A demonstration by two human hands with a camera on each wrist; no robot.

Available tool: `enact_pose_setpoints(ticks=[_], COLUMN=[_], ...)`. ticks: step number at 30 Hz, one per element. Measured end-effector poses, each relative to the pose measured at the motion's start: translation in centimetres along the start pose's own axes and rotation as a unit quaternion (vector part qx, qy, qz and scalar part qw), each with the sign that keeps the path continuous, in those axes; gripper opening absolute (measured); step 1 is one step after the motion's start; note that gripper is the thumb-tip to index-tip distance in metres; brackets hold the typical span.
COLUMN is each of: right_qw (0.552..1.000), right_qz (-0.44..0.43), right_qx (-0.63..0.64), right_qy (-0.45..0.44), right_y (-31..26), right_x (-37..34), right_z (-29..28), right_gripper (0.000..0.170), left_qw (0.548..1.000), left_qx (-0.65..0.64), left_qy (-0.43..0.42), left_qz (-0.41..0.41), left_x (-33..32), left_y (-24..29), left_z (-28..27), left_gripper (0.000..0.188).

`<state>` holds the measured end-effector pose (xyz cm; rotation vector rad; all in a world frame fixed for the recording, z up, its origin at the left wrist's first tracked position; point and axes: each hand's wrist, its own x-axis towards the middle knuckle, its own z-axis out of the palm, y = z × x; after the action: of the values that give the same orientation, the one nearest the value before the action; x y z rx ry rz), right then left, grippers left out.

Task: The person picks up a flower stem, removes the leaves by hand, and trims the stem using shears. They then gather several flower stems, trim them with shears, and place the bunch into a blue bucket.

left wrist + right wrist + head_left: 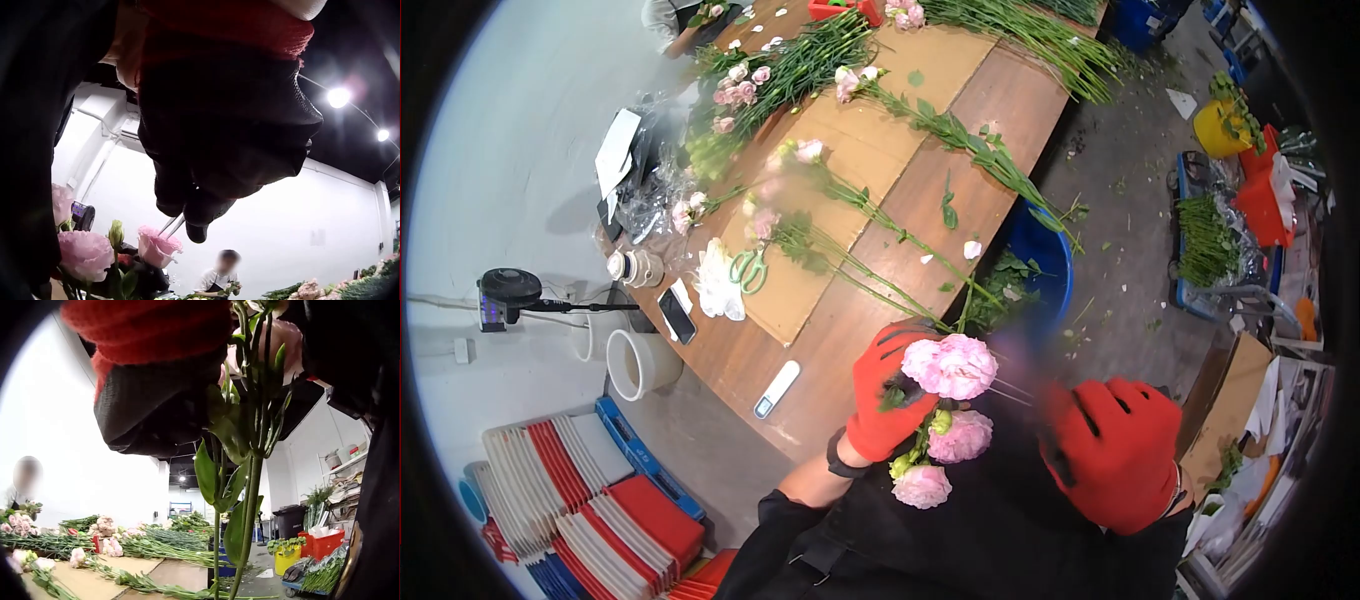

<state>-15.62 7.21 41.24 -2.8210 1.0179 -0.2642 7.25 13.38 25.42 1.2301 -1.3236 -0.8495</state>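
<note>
In the head view, the left hand (885, 385), in a red and black glove, grips green stems below several pink ruffled blooms (950, 367). To its right the gloved right hand (1115, 450) has curled fingers; thin metal prongs (1012, 391) reach from its blurred side towards the blooms. The left wrist view shows a dark-palmed glove (225, 131) pinching metal prongs (172, 225) that overlap a pink bloom (158, 247). Leafy stems (250, 487) hang beside a glove (156, 403) in the right wrist view, its fingertips partly hidden.
Cut flowers, green scissors (748, 271), a phone (677, 316) and a white device (777, 389) lie on the table (840, 350), partly over cardboard (785, 300). A blue bin (1055, 265) stands at its edge. Another person (219, 275) is across the table.
</note>
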Motion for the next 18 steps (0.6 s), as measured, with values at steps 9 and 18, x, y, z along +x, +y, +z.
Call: enact_pose_setpoints(ticks=[9,18], right_qw=[0.999,0.999], right_qz=[0.031,0.027], right_qx=[0.016,0.029], right_qy=[-0.015,-0.012], right_y=[-0.5,0.1], right_x=[0.1,0.2], right_z=[0.3,-0.8], right_gripper=[0.044,0.044], left_qw=[1.0,0.997], left_qx=[0.03,0.062], left_qy=[-0.001,-0.005], left_qz=[0.006,0.04], left_x=[0.2,0.3], left_y=[0.6,0.5], left_z=[-0.1,0.0], left_gripper=[0.044,0.049])
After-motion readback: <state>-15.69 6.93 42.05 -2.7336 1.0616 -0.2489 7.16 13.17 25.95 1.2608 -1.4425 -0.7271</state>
